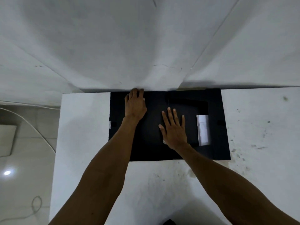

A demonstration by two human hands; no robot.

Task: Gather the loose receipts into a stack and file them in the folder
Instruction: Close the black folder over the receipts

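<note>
In the head view, a black folder [215,153] lay opened flat on the white tabletop [90,127], its far edge against the pale wall. The receipts [203,129] sat as one narrow white stack inside the folder's right half, beside an inner flap; whether they were tucked under it could not be told. The left hand [135,101] reached to the folder's far edge with its fingers curled over it, apparently gripping it. The right hand [174,127] lay flat with its fingers spread, pressing on the folder's middle, near the receipts but apart from them. No loose slips showed elsewhere on the tabletop, so gathering and filing looked done. Closing the folder seemed to be what was left.
</note>
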